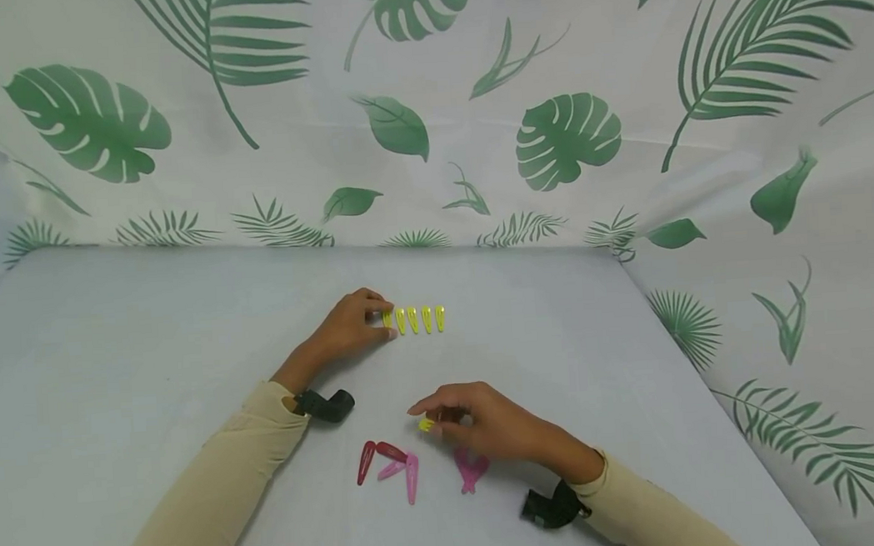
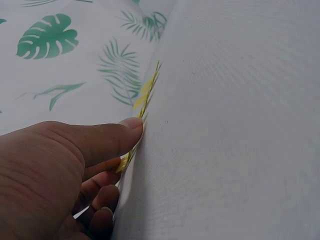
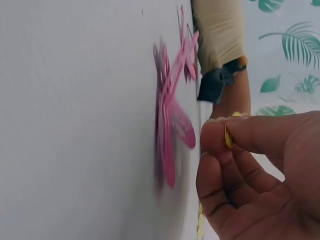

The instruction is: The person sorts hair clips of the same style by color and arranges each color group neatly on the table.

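Several yellow snap hair clips (image 1: 413,320) lie side by side in a row on the table. My left hand (image 1: 350,324) pinches the leftmost yellow clip (image 1: 387,319) by its two ends, thumb at the near end. In the left wrist view, the thumb of the left hand (image 2: 65,170) covers part of the row. Nearer the front, my right hand (image 1: 487,420) is raised over the table with a small yellow hair clip (image 1: 426,425) pinched between thumb and fingertip. Most of that clip is hidden in the right wrist view, where only a yellow edge (image 3: 228,137) shows.
Two dark red hair clips (image 1: 366,463) and two pink clips (image 1: 412,477) lie loosely together at the front. A pile of pink clips (image 3: 167,115) sits below the right hand. Behind the white table (image 1: 184,322) hangs a leaf-patterned cloth (image 1: 463,79).
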Demonstrator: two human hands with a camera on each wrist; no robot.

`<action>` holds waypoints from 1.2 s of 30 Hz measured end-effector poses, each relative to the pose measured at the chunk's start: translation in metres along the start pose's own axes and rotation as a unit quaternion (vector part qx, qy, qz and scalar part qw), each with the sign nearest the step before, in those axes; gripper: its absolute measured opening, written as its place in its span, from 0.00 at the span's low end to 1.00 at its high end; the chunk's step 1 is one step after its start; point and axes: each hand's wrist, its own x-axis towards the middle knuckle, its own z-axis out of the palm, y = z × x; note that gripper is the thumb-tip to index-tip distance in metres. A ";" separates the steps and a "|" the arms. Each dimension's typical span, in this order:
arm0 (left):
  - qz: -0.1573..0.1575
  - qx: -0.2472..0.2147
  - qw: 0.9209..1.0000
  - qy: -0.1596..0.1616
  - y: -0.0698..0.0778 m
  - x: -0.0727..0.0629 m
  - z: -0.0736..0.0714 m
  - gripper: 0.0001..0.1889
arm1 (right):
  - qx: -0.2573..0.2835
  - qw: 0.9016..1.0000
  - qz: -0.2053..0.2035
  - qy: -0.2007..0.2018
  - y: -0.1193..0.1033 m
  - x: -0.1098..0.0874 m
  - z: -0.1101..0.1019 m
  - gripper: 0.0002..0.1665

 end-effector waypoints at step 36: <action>0.001 0.005 1.000 -0.007 -0.001 0.001 0.000 0.25 | 0.036 0.977 0.113 0.175 0.056 0.038 -0.055 0.11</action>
